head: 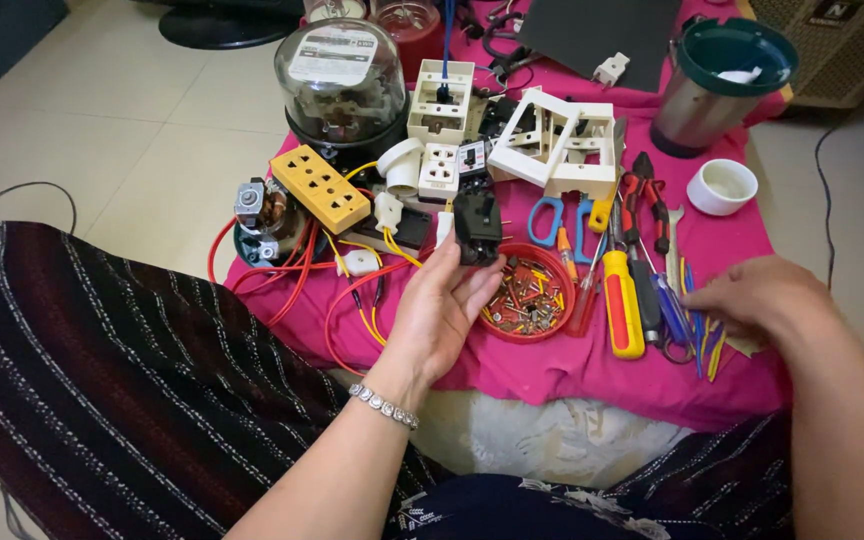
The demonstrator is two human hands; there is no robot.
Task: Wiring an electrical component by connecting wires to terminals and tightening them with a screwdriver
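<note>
The head view looks down at a low table covered with a pink cloth (552, 375), which fills the middle and the right of the frame. In the centre, the left hand (437, 310) is raised with the palm up, and its fingers are closed around a small black electrical part (477, 228), which it holds just above the cloth. A silver bracelet (384, 406) is on this wrist. Just to the right of the hand stands a red round bowl (528, 296) full of small screws and metal pieces.

In the right of the frame, the right hand (757, 298) lies palm down, its fingers bent loosely on a bundle of thin coloured wires (700, 330); whether it grips any of them I cannot tell. Between the bowl and this hand lie a yellow-handled screwdriver (622, 305), red-handled pliers (647, 195) and blue-handled scissors (562, 222).

In the upper left part of the cloth there are a yellow socket block (320, 187) and a glass-domed meter (342, 80). Upper centre shows white frame plates (557, 145) and a white socket (439, 172). In the upper right stand a metal cup with a green rim (722, 80) and a small white cup (722, 186). Red and yellow wires (337, 300) lie curled at the left of the left hand.
</note>
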